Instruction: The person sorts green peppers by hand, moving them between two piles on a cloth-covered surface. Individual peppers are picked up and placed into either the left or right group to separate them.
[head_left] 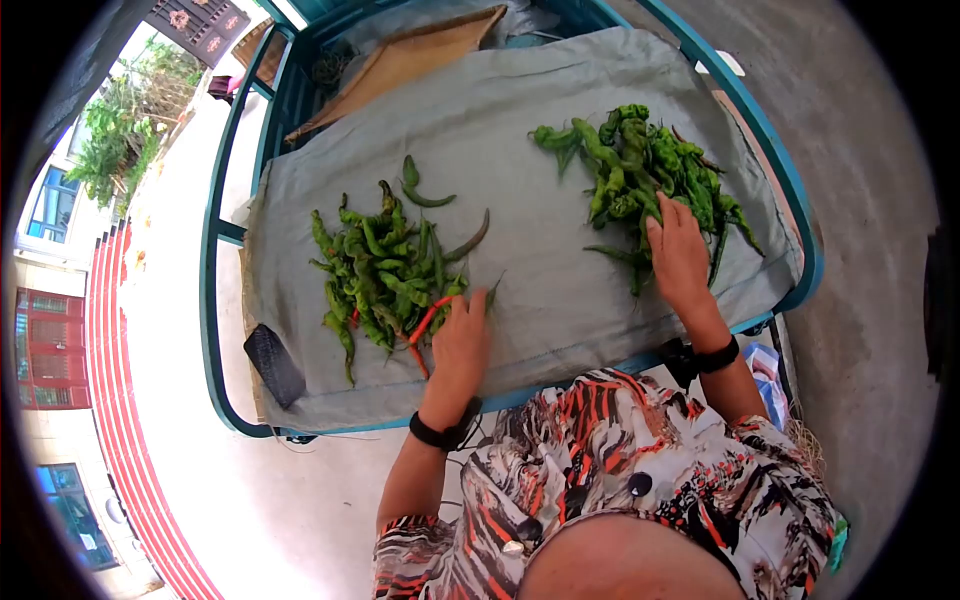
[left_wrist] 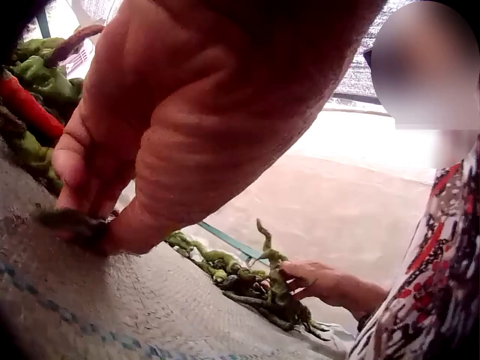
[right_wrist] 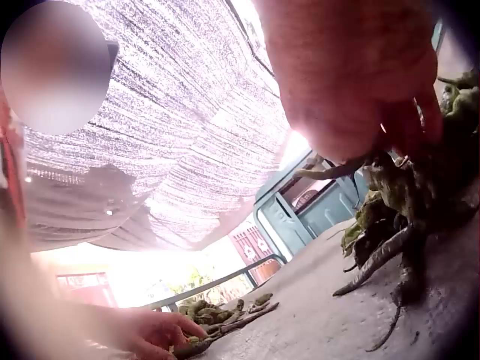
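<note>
Two piles of peppers lie on a grey cloth point(head_left: 540, 220). At the lower right edge of the left pile point(head_left: 375, 265), the left hand point(head_left: 462, 345) pinches a small dark pepper point(left_wrist: 79, 227) between thumb and fingers, low over the cloth. Red peppers point(head_left: 430, 320) lie just left of that hand. The right hand point(head_left: 680, 255) is at the near side of the right pile point(head_left: 640, 160); its fingers hold a twisted green pepper point(left_wrist: 277, 281). In the right wrist view this hand point(right_wrist: 360, 82) covers part of the pile.
A teal metal rail point(head_left: 212, 270) surrounds the cart bed. A woven tray point(head_left: 400, 70) lies at the far side, and a dark object point(head_left: 273, 366) rests at the cloth's left corner. Two loose peppers point(head_left: 425, 198) lie beyond the left pile.
</note>
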